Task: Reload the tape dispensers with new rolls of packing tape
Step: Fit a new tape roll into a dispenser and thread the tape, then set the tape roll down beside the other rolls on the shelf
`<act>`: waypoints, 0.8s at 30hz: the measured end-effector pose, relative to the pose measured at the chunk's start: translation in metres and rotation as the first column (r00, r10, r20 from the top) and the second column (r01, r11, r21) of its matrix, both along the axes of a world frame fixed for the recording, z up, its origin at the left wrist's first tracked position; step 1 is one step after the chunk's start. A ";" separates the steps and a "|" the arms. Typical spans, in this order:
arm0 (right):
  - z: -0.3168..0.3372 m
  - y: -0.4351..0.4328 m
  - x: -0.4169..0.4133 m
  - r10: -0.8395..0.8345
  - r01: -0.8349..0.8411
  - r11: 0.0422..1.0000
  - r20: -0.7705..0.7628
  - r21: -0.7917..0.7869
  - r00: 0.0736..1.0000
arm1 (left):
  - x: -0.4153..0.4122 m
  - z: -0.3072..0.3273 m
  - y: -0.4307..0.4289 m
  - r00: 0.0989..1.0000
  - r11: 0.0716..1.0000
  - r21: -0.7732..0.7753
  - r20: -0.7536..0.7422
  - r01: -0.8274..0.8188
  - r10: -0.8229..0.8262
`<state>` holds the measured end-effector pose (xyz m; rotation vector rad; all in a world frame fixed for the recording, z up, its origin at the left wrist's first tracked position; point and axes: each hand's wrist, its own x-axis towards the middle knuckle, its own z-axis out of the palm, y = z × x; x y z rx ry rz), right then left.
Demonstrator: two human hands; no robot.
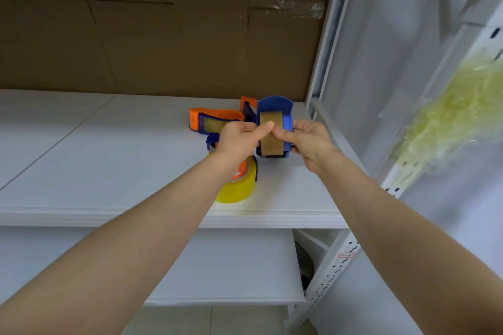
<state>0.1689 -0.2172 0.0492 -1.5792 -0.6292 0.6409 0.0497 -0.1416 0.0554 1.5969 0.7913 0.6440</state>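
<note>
Currently the blue dispenser [275,109], carrying a brown roll [270,141], is held above the shelf [109,160], pinched by the left hand [239,139] at 9 o'clock and the right hand [310,142] at 3. Light, rigid plastic is judged; side walls are best held.

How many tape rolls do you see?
3: brown roll in the held blue dispenser, second roll in the orange dispenser lying behind, yellow roll below the left hand. Others may be hidden.

Both bare arms are stretched forward. The blue dispenser [275,105] is gripped between the left hand [239,139] and the right hand [310,144], fingers curled, with both thumbs laid across its front, tips nearly touching.
</note>
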 end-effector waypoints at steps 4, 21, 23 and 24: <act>0.005 -0.006 -0.003 0.054 -0.053 0.998 -0.024 0.042 0.998 | 0.007 0.003 -0.004 0.998 0.994 -0.105 0.055 0.017 -0.012; 0.022 -0.016 0.007 0.275 0.177 0.868 0.747 -0.463 0.606 | -0.005 0.020 0.041 0.919 0.856 -0.474 0.207 -0.205 0.335; 0.013 -0.011 0.005 0.482 0.259 0.687 0.693 -0.679 0.537 | -0.007 0.019 0.040 0.905 0.830 -0.508 0.200 -0.232 0.375; 0.005 -0.009 0.002 0.547 0.292 0.593 0.642 -0.750 0.537 | -0.009 0.017 0.040 0.896 0.818 -0.520 0.201 -0.244 0.395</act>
